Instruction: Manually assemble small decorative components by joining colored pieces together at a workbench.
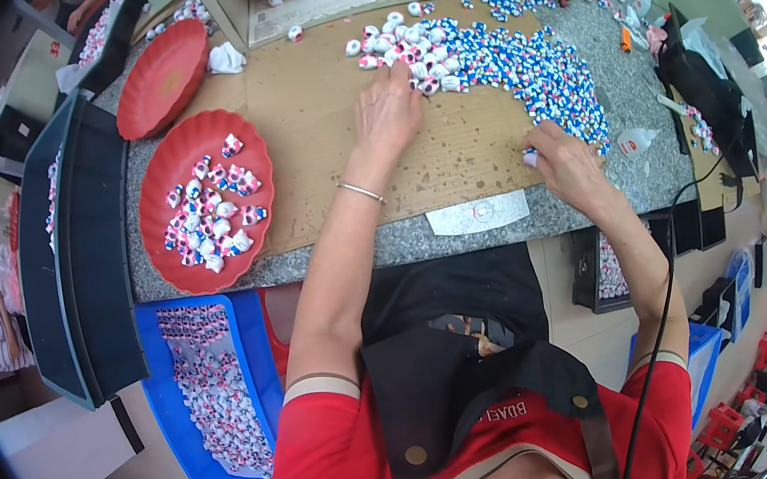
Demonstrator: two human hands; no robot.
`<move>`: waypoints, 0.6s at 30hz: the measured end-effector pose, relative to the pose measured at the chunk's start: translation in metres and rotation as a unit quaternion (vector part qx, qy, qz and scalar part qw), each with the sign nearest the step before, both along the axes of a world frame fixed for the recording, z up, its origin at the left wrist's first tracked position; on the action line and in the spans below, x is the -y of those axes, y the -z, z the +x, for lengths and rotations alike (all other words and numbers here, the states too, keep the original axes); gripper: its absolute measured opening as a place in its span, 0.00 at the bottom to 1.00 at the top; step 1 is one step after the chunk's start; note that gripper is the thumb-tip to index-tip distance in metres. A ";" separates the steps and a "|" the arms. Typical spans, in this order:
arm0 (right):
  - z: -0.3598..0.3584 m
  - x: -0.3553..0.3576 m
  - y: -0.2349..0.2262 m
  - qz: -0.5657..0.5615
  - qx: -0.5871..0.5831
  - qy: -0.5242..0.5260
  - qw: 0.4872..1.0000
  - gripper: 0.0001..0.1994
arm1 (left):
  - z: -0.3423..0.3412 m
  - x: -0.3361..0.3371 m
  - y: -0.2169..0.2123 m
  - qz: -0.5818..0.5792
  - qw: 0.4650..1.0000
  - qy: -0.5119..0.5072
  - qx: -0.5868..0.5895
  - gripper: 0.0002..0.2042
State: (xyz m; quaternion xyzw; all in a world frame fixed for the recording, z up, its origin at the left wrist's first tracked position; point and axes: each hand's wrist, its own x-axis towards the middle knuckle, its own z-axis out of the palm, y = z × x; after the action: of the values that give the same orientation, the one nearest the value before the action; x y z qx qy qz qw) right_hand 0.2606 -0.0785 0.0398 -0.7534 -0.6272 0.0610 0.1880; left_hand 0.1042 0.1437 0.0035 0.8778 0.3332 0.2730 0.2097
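My left hand (387,110) reaches to the near edge of a heap of small white-and-pink moulded pieces (398,46). Its fingers are bent together at the pieces, and what lies between the tips is hidden. Right beside that heap spreads a large pile of small blue-and-white pieces (525,64). At the pile's lower left edge my right hand (568,164) is closed, with a small pale-and-blue piece (530,157) showing at its fingertips. Both piles lie mostly on a cardboard sheet (306,153).
Left of the cardboard, a red scalloped tray (259,240) holds several joined pieces; another red tray (142,102) stands behind it. A blue bin (159,401) of pieces sits below the table edge. A black cable (665,272) hangs by my right arm. A paper slip (478,214) lies in front.
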 end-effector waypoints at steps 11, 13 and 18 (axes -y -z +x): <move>0.004 -0.003 0.002 -0.030 -0.147 0.089 0.985 0.10 | -0.123 0.073 -0.013 -0.587 0.734 0.157 0.304 0.14; 0.007 0.002 0.008 -0.027 -0.144 0.075 0.986 0.10 | -0.135 0.083 -0.010 -0.633 0.678 0.175 0.330 0.13; -0.006 0.007 0.011 0.040 -0.004 0.010 0.999 0.08 | -0.133 0.100 -0.013 -0.625 0.668 0.176 0.363 0.14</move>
State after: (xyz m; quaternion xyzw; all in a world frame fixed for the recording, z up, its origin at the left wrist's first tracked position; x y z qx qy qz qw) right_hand 0.2544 -0.0857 0.0291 -0.7515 -0.6204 0.0371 0.2212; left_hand -0.0288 0.0440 0.0167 0.4151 0.1620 0.2563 0.8578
